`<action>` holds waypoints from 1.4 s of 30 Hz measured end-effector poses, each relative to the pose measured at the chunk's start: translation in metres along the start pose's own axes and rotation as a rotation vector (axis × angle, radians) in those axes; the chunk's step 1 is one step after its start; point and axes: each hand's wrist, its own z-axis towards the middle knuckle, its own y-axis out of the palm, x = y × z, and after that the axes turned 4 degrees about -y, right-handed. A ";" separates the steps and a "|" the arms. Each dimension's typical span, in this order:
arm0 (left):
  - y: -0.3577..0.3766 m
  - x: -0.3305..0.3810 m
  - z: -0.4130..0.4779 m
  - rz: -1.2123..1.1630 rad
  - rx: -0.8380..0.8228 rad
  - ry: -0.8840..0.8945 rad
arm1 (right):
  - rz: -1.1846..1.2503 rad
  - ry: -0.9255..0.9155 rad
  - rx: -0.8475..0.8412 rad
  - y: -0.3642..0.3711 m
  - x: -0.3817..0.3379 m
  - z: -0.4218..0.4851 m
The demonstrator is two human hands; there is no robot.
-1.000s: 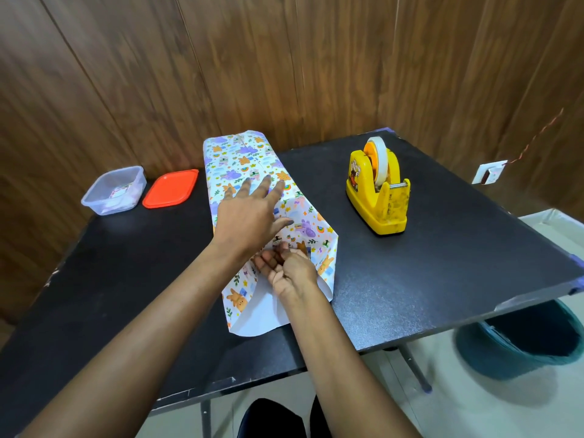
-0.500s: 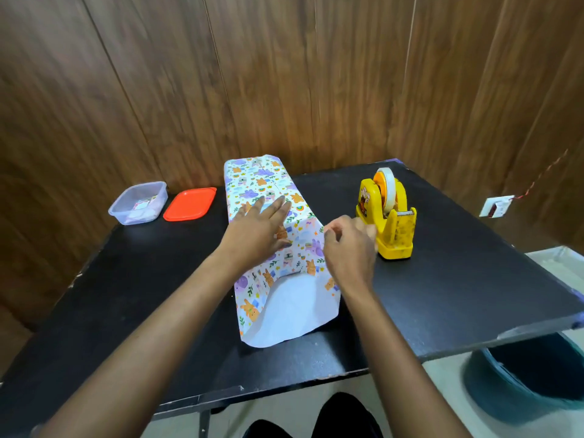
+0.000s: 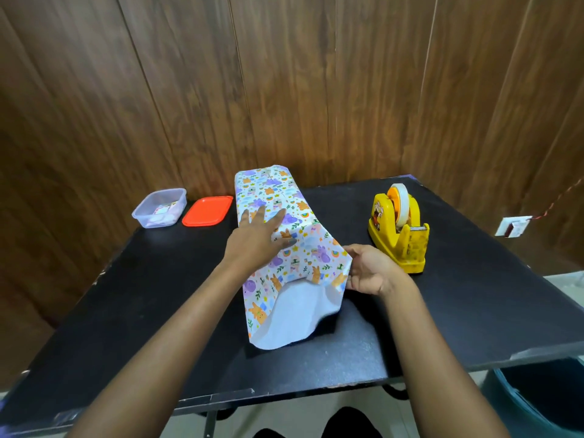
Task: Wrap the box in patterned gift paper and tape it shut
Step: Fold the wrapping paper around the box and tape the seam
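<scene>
The box is hidden inside patterned gift paper [image 3: 297,248], white with purple and orange animals, lying lengthwise on the black table [image 3: 158,295]. The paper's near end hangs open, its white inside showing. My left hand [image 3: 256,240] presses flat on top of the wrapped box, fingers straight. My right hand [image 3: 369,270] rests against the right side of the paper near its open end, fingers relaxed, holding nothing. A yellow tape dispenser [image 3: 399,229] with a roll of tape stands just right of that hand.
A clear plastic container [image 3: 159,207] and its orange lid [image 3: 207,211] sit at the table's back left. Wood panelling rises behind the table. A dark teal bin [image 3: 543,396] stands on the floor at the lower right, past the table's edge.
My right hand has left the paper's near flap, gone toward the tape dispenser, and now lies against the paper's right side. My left hand stayed pressed on top. The camera tilted up.
</scene>
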 end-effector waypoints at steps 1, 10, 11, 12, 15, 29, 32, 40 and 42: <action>-0.001 -0.004 0.000 -0.030 0.010 -0.013 | 0.014 0.007 -0.024 0.001 0.001 0.002; 0.009 -0.031 -0.025 -0.752 0.274 -0.108 | 0.107 -0.263 -0.176 0.016 -0.019 -0.007; 0.017 -0.028 -0.032 -0.927 0.283 -0.115 | 0.103 -0.318 -0.232 0.020 -0.028 -0.014; 0.025 -0.022 -0.039 -1.111 0.288 -0.118 | 0.088 -0.373 -0.279 0.026 -0.039 -0.022; 0.042 0.001 -0.056 -1.525 0.304 -0.117 | -0.057 -0.479 -0.373 0.046 -0.070 -0.042; 0.053 0.017 -0.061 -2.230 -0.067 -0.413 | -0.797 -0.562 -0.373 0.079 -0.094 -0.070; 0.062 0.007 -0.060 -2.015 -0.119 -0.546 | -0.870 -0.521 -0.366 0.077 -0.075 -0.058; 0.037 -0.051 -0.064 -1.389 0.093 -0.513 | -1.356 -0.642 -0.256 0.056 -0.059 -0.045; 0.017 -0.048 -0.060 -1.215 0.250 -0.417 | -1.430 -0.640 -0.245 0.058 -0.059 -0.041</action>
